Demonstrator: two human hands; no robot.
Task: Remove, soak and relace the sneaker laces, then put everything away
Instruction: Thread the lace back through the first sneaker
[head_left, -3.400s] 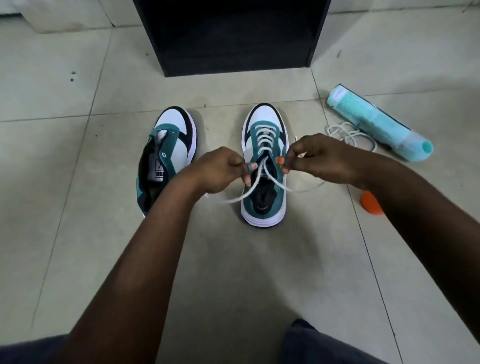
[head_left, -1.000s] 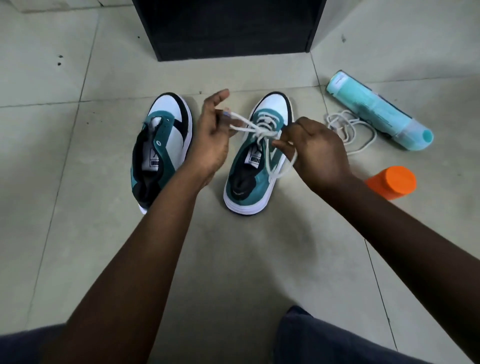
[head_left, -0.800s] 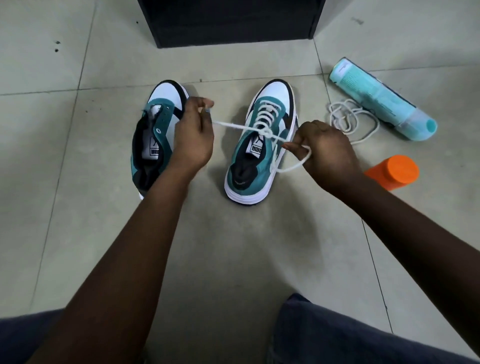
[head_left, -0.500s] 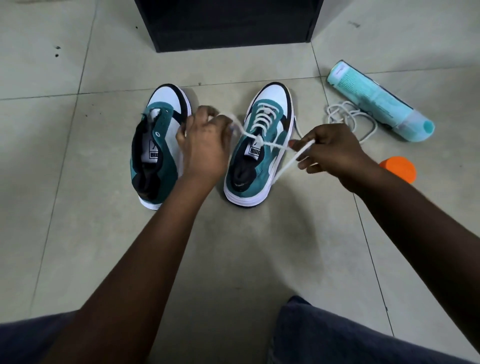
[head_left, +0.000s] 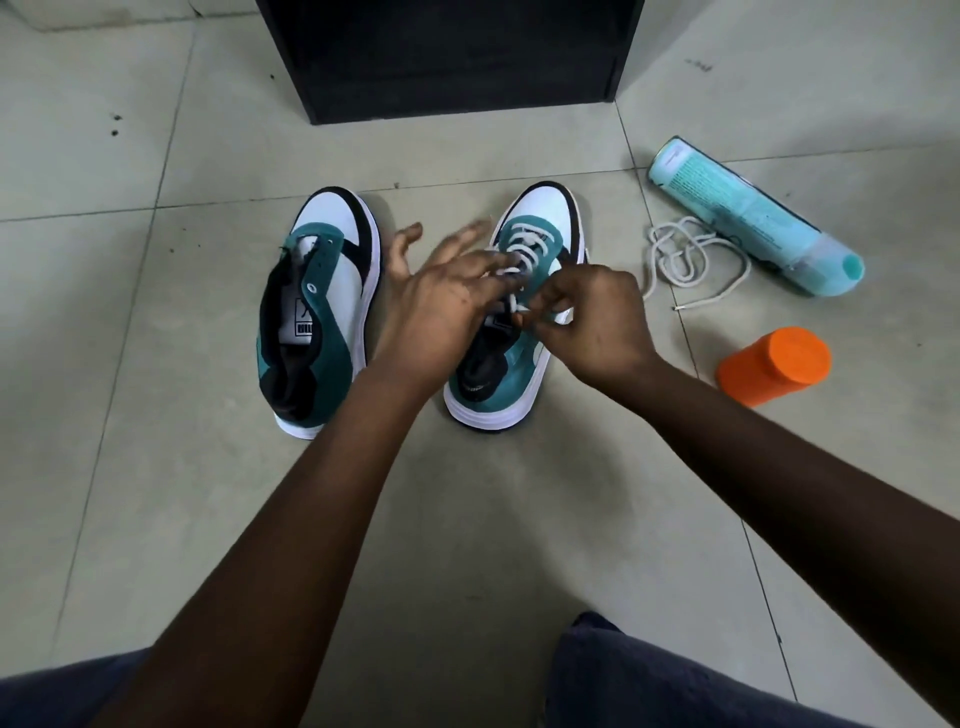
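Both hands are now meeting over the laced sneaker (head_left: 519, 322), no longer pulling the lace (head_left: 522, 249) ends apart. Right hand (head_left: 592, 322) grip is pinching lace; left hand (head_left: 441, 306) is splaying open beside it. Knot likely being tied; loose lace (head_left: 691, 260) waiting right of grip.

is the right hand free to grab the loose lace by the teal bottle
Probably not yet: the right hand pinches the lace on the laced sneaker. The loose lace lies on bare floor just beyond it, nothing between, beside the teal bottle.
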